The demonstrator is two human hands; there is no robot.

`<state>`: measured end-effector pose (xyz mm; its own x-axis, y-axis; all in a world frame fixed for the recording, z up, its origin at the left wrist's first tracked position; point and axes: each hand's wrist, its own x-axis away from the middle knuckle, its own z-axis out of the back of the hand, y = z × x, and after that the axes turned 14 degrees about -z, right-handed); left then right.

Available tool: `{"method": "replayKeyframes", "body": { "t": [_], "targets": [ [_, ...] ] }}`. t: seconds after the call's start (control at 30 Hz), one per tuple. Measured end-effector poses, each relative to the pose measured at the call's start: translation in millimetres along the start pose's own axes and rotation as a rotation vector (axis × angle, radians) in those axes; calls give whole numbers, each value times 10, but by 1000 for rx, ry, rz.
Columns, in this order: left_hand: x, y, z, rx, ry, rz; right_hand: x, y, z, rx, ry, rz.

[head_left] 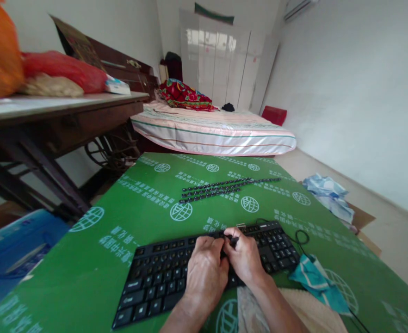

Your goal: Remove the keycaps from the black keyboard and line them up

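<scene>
A black keyboard (155,273) lies on a green printed table cover (127,203) in front of me. Both hands rest together over its middle keys. My left hand (206,273) is curled, its fingers pressed down on the keys. My right hand (244,259) is closed in a pinch on a small black piece (233,240), perhaps a key cap, just above the key rows. The keyboard's cable (303,238) loops off to the right. Several black strips (221,187) lie side by side farther back on the cover.
A teal cloth (313,280) lies by the keyboard's right end. A dark wooden table (61,115) with red and orange bags stands at the left. A bed (218,132) is behind. Cardboard and cloth lie on the floor at the right, and a blue box (16,249) sits at the left.
</scene>
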<state>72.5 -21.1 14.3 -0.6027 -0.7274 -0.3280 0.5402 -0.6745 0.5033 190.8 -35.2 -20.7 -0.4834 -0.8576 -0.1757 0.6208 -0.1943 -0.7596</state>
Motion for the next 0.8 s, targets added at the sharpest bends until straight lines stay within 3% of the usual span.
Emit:
{"method": "replayKeyframes", "body": {
  "t": [0.23,0.47,0.8],
  "targets": [
    [-104,-112,-159,79,81,-60,15,4,-18,-60,34,17],
    [-97,-149,-197,11,59,-84,10,25,-38,-136,103,15],
    [-48,-129,-167,102,95,-91,19,27,-23,-377,29,-81]
  ]
}}
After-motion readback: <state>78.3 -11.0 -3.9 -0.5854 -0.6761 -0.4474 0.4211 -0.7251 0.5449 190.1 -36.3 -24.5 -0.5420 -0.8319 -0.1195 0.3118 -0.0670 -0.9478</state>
